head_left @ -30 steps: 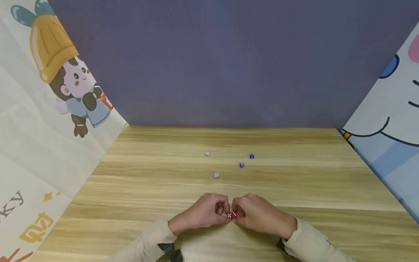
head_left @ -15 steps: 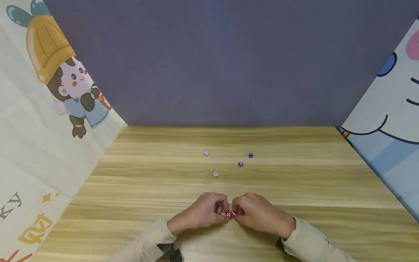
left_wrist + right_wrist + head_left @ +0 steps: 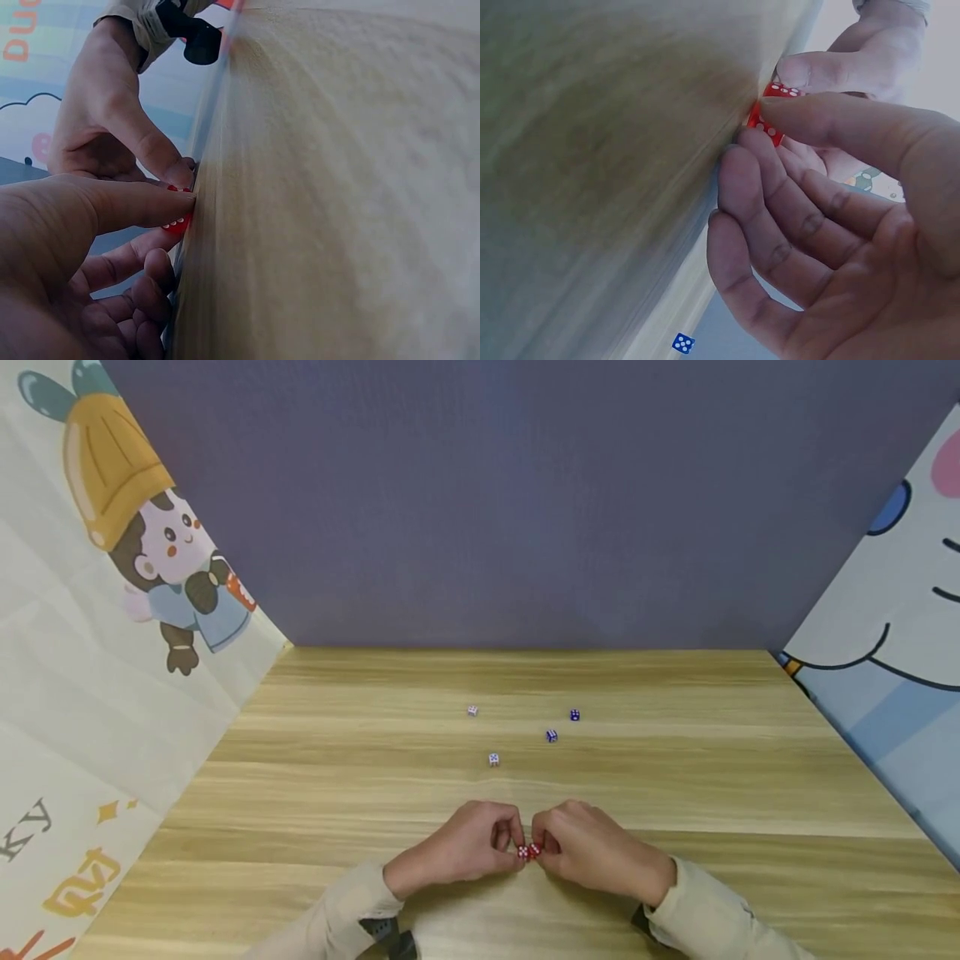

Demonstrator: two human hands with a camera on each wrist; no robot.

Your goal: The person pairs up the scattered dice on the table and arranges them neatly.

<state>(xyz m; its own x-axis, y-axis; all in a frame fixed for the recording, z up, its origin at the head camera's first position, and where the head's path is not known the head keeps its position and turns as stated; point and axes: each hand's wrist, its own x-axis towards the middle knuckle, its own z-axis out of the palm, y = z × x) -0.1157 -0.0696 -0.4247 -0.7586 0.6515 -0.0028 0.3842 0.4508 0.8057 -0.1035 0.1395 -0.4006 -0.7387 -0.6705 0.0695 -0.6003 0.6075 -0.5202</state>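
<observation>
Two red dice with white dots sit side by side on the wooden table near its front. My left hand (image 3: pixel 472 843) pinches the left red die (image 3: pixel 522 852) between thumb and index finger. The right red die (image 3: pixel 535 851) is held the same way by my right hand (image 3: pixel 600 852). From the right wrist view, a red die (image 3: pixel 765 127) shows between thumb and fingers, right against the tabletop. In the left wrist view, fingers cover most of the red die (image 3: pixel 177 223).
Two white dice lie farther back: one white die (image 3: pixel 472 711) and a nearer white die (image 3: pixel 493 760). To their right are a blue die (image 3: pixel 574 715) and another blue die (image 3: pixel 552 736). A dark grey panel (image 3: pixel 525 510) rises behind the table (image 3: pixel 337 760).
The head view has shifted very slightly. Both hands keep their pinch on the red dice, and the white and blue dice stay where they were.
</observation>
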